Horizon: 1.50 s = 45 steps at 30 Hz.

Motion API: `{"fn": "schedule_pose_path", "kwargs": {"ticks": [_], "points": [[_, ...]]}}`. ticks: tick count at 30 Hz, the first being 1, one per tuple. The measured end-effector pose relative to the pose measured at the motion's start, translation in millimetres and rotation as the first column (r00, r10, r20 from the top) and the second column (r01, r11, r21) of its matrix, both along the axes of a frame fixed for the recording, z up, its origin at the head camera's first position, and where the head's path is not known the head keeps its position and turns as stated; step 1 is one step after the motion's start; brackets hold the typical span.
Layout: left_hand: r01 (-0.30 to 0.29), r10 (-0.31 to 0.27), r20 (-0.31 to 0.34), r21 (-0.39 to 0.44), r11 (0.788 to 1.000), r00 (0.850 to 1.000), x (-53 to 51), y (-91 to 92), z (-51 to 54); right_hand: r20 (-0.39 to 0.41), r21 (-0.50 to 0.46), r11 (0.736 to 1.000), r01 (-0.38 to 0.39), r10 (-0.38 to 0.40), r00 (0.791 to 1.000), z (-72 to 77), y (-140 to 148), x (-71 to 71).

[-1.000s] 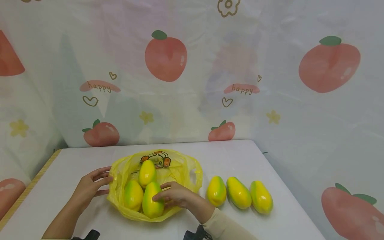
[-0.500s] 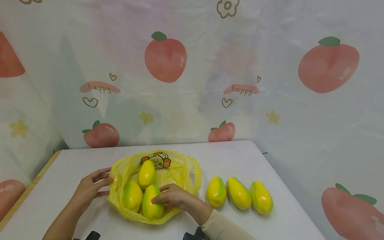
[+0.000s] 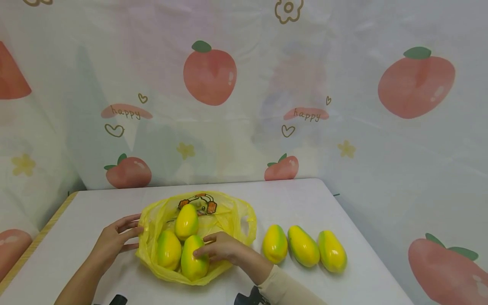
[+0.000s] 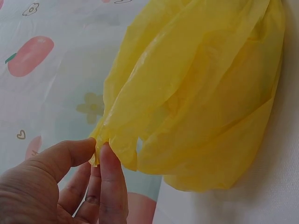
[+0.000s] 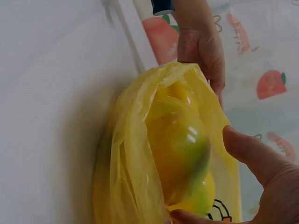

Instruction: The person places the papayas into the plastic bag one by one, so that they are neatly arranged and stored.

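A yellow plastic bag [image 3: 225, 203] lies with its mouth open toward me, a cartoon printed inside. Three glossy yellow-green, papaya-like fruits rest in it: a back one [image 3: 187, 221], a left one [image 3: 169, 250] and a front one [image 3: 194, 262]. My left hand [image 3: 114, 239] pinches the bag's left rim [image 4: 100, 140] between thumb and fingers. At the front fruit is my right hand [image 3: 221, 247], its thumb over the fruit's right side in the head view. In the right wrist view, its thumb and fingers are spread, the thumb apart from the fruit.
To the right of the bag, three more such fruits stand in a row on the white table: one [image 3: 275, 243], a middle one [image 3: 303, 245] and a right one [image 3: 333, 251]. A printed curtain [image 3: 244, 140] hangs behind and beside the table.
Almost nothing: the right hand shifts very slightly at the front fruit, while the left hand stays at the bag's rim. The fruits keep their places.
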State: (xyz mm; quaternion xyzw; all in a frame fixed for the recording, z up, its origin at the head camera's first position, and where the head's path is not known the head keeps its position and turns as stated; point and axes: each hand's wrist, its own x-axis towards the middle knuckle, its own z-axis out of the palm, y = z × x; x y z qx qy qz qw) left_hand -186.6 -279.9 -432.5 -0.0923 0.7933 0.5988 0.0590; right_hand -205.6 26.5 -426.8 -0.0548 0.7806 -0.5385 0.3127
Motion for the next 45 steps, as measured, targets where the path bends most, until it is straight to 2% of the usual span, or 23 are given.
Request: {"fn": "schedule_pose_path", "kwargs": {"ticks": [7,11,15,21,25,28,33,35,41,45], "points": [[-0.003,0.003,0.011,-0.002,1.000,1.000,-1.0,-0.9,-1.5,-0.104,-0.007,0.999,-0.033,0.033,0.994,24.0,19,9.1],[-0.002,0.002,0.010,-0.003,1.000,1.000,-1.4,-0.4,-0.4,-0.142,-0.044,0.998,-0.047,0.040,0.989,44.5,44,10.0],[-0.004,0.005,0.012,-0.010,1.000,1.000,-2.4,0.2,0.8,-0.198,-0.035,0.999,-0.038,0.030,0.980,67.9,80,9.1],[-0.012,0.012,0.019,-0.023,1.000,1.000,-3.8,-0.2,1.3,-0.271,0.045,0.998,0.052,-0.038,0.962,101.5,137,11.3],[-0.011,0.011,0.015,-0.020,1.000,1.000,-4.6,-0.8,1.5,-0.311,0.095,0.991,0.094,-0.060,0.948,112.5,178,12.5],[-0.006,0.006,0.012,-0.013,1.000,1.000,-4.5,-0.6,1.1,-0.336,0.133,0.983,0.124,-0.073,0.939,112.5,212,13.7],[-0.009,0.009,0.019,-0.005,1.000,1.000,-3.6,-0.3,0.2,-0.348,0.210,0.960,0.184,-0.102,0.932,100.9,264,18.1],[-0.010,0.010,0.024,-0.003,1.000,1.000,-3.2,-0.4,-0.2,-0.330,0.230,0.952,0.201,-0.118,0.936,94.1,281,20.5],[-0.005,0.004,0.021,0.007,1.000,1.000,-1.1,-0.5,-1.1,-0.236,0.197,0.957,0.212,-0.163,0.958,69.7,315,24.7],[-0.001,0.001,0.015,0.009,1.000,1.000,-0.8,-0.7,-1.3,-0.193,0.189,0.950,0.248,-0.211,0.958,54.9,325,25.3]]}}
